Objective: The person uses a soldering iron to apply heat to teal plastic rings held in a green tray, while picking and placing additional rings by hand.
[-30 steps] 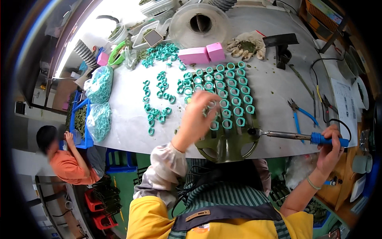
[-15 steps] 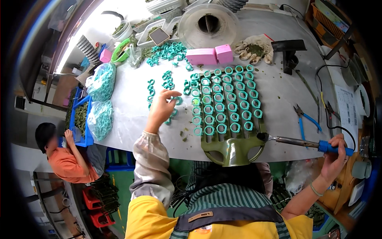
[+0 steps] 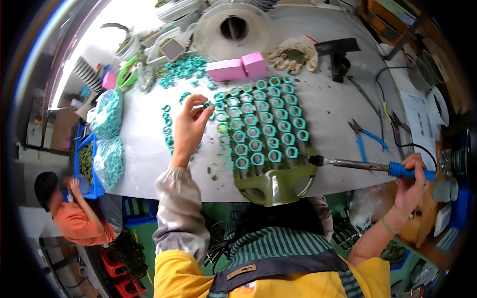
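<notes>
Glare upper left — edges bent, corners black.

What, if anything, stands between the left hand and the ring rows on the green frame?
Only a teal ring or two right at the left hand, just short of the ring rows on the green frame; whether one is gripped is unclear.

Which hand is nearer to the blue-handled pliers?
Right. The right hand, gripping the soldering iron, is below and right of the blue-handled pliers. The left hand is well to their left, across the olive-green frame.
</notes>
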`<action>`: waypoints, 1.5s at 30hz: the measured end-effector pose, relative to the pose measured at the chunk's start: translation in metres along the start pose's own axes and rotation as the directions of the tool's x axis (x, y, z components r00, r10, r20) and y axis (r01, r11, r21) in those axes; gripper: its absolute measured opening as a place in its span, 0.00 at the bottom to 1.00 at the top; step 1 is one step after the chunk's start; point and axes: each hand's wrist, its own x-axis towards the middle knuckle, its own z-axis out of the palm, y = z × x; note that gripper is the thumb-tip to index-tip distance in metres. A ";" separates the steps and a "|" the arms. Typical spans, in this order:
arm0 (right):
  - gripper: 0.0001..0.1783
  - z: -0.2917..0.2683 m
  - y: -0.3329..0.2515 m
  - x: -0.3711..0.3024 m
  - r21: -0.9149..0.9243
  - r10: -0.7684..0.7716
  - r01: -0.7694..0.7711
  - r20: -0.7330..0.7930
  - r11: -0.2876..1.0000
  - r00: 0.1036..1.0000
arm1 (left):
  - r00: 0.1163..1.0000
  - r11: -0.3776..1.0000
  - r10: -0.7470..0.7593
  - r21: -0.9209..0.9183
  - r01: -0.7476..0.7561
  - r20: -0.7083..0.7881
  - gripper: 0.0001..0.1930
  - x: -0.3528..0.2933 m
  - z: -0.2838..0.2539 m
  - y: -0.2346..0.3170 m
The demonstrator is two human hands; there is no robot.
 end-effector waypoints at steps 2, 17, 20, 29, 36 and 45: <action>0.12 0.006 0.011 0.002 0.039 -0.021 0.022 -0.018 0.999 1.000 | 0.971 0.993 0.085 0.063 -0.102 0.225 0.11 -0.027 0.009 0.023; 0.12 0.029 0.025 0.001 0.181 0.061 -0.071 0.056 0.981 0.997 | 0.698 0.767 0.475 0.136 -0.627 0.537 0.14 -0.082 0.139 0.047; 0.12 0.028 0.022 0.002 0.156 0.067 -0.077 0.065 0.985 0.996 | 0.700 0.769 0.466 0.144 -0.623 0.542 0.13 -0.082 0.142 0.048; 0.12 -0.012 0.020 0.010 0.146 0.051 -0.042 -0.058 0.988 0.997 | 0.776 0.803 0.429 0.198 -0.562 0.463 0.25 -0.087 0.102 0.071; 0.13 -0.010 0.021 0.014 0.115 0.060 -0.038 -0.195 0.993 0.979 | 0.771 0.505 -0.623 -0.684 0.526 0.133 0.28 -0.171 -0.017 0.014; 0.14 0.003 0.015 0.019 0.129 0.081 -0.052 -0.225 0.990 0.971 | 0.698 0.149 -0.468 -0.731 0.666 0.541 0.31 -0.189 0.038 -0.005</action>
